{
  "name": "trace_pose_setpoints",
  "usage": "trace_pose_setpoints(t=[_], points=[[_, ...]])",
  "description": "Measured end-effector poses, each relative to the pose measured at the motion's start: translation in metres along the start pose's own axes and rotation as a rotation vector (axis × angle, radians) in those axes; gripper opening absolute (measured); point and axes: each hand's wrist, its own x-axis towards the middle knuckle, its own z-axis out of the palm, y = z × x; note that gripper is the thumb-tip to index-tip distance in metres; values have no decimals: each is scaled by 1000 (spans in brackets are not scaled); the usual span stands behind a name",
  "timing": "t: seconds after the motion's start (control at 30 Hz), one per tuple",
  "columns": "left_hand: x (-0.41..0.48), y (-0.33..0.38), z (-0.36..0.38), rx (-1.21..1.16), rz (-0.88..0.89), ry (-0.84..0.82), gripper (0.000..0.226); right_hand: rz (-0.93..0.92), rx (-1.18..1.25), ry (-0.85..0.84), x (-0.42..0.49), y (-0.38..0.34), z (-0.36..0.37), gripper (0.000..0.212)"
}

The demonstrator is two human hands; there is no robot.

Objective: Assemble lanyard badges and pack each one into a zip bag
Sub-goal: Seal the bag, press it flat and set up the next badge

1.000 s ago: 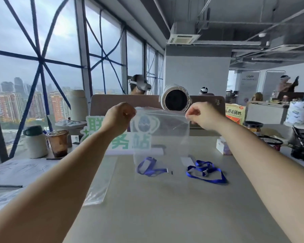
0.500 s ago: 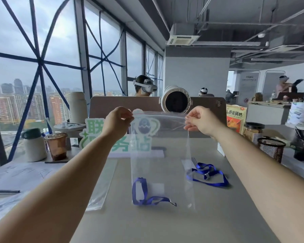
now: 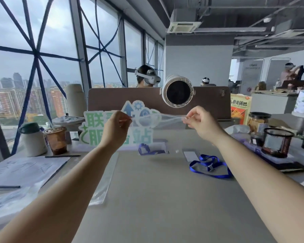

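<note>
Nearest, the grey table (image 3: 156, 204) carried a pile of clear bags (image 3: 104, 181) at 9 o'clock and a loose lanyard (image 3: 210, 166), blue, with its card, at 2 o'clock. Above the table's middle both hands were raised. The left hand (image 3: 115, 128) pinched one top corner of the zip bag (image 3: 165, 118) between thumb and forefinger, and the right hand (image 3: 203, 124) pinched the other corner likewise. The bag's top edge ran taut between them. Its blurred body trailed toward 12 o'clock, with a blue lanyard badge (image 3: 147, 149) inside. Beyond stood a green sign (image 3: 91, 125), then a white fan (image 3: 178, 93) on the brown divider (image 3: 121, 99).
</note>
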Motion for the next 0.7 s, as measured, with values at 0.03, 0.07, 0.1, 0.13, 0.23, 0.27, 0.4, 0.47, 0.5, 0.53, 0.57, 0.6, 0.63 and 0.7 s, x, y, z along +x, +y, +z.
trace_pose_setpoints(t=[0.03, 0.07, 0.1, 0.13, 0.23, 0.27, 0.4, 0.47, 0.5, 0.53, 0.57, 0.6, 0.63, 0.7], points=[[-17, -9, -1, 19, 3, -35, 13, 7, -35, -7, -14, 8, 2, 13], [-37, -17, -2, 35, -4, -81, 18, 25, -67, -27, -30, 15, 5, 11], [-57, -25, -3, 27, -19, -131, 21, 56, -83, -58, -46, 23, 8, 9], [-77, -33, -2, 27, -44, -186, 22, 94, -84, -98, -62, 32, 13, 7], [-134, -58, -2, 123, -49, -313, 25, 148, -137, -209, -107, 61, 25, 3], [-148, -64, -2, 166, -44, -365, 27, 155, -166, -237, -118, 69, 28, 5], [-184, -67, -4, 354, -18, -542, 17, 190, -243, -344, -153, 87, 33, 13], [-186, -60, -7, 354, -16, -572, 29, 208, -279, -384, -161, 91, 33, 10], [-185, -58, -8, 323, -28, -578, 32, 213, -308, -386, -163, 91, 33, 13], [-183, -56, -8, 304, -45, -570, 33, 218, -340, -370, -162, 92, 33, 19], [-179, -54, -7, 301, -55, -548, 33, 212, -361, -334, -160, 90, 33, 24], [-173, -52, -5, 326, -47, -523, 33, 191, -370, -290, -155, 87, 33, 27], [-166, -52, 0, 384, -20, -521, 33, 164, -372, -254, -149, 84, 34, 27], [-153, -49, 11, 500, 10, -632, 41, 115, -349, -264, -135, 79, 39, 19]])
